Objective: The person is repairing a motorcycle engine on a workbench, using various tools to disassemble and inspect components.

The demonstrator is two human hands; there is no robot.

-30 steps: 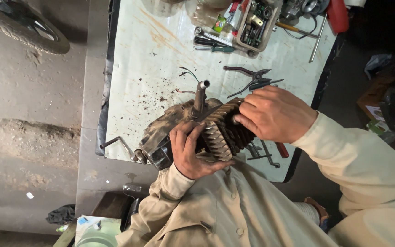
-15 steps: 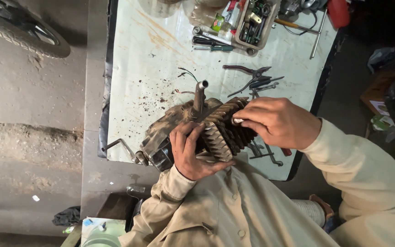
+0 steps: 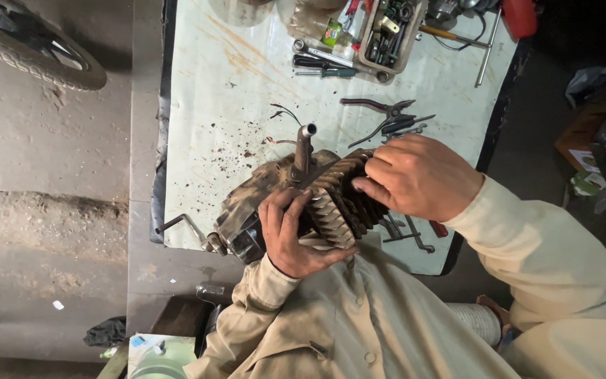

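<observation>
Both hands grip a finned engine cylinder [image 3: 341,200] at the desk's [image 3: 205,105] near edge.
The left hand [image 3: 292,235] cups its underside, the right hand [image 3: 419,175] clasps the top fins; an even, straight pull likely avoids binding on the crankcase [image 3: 247,210].

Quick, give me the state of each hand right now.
Left hand: closed around the near side of the finned engine cylinder, gripping it.
Right hand: fingers curled over the cylinder's far side, pressing on the fins.
</observation>
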